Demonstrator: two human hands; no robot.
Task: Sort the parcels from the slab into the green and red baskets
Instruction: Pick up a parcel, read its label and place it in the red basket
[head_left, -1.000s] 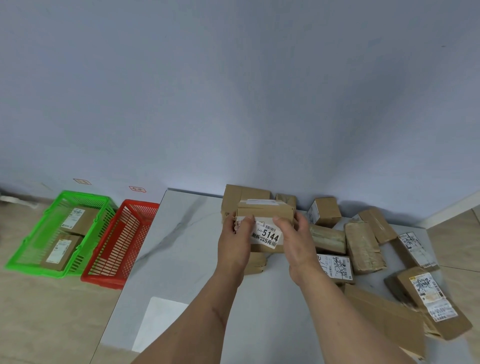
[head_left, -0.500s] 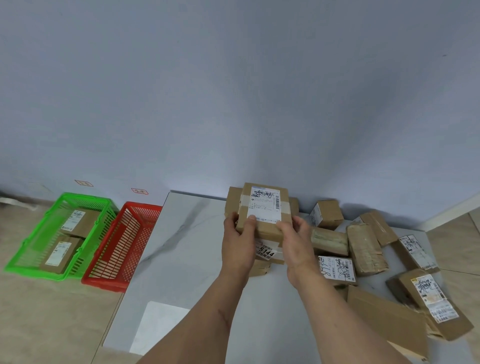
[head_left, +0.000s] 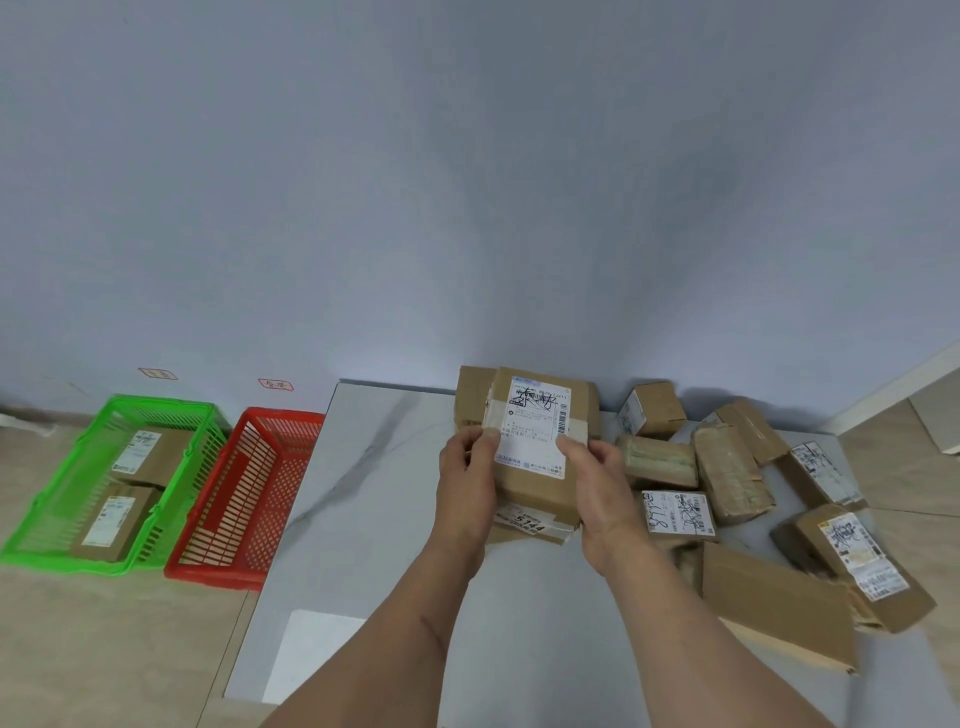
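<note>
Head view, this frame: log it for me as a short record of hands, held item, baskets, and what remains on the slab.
left hand: grips the left edge of the held parcel
right hand: grips its right edge
held item: brown cardboard parcel with white shipping label, label facing the camera, lifted above the pile
green plastic basket: on the floor, two labelled cardboard boxes inside
red plastic basket: on the floor beside the green one, no parcels visible
grey marble slab: many cardboard parcels remain, mostly at right

- Brown matt cardboard parcel, white paper label, glossy clear tape band.
- Polished marble-look slab, grey-veined, smooth.
- At nine o'clock, glossy plastic lattice green basket and red basket.
- Matt painted wall.
</note>
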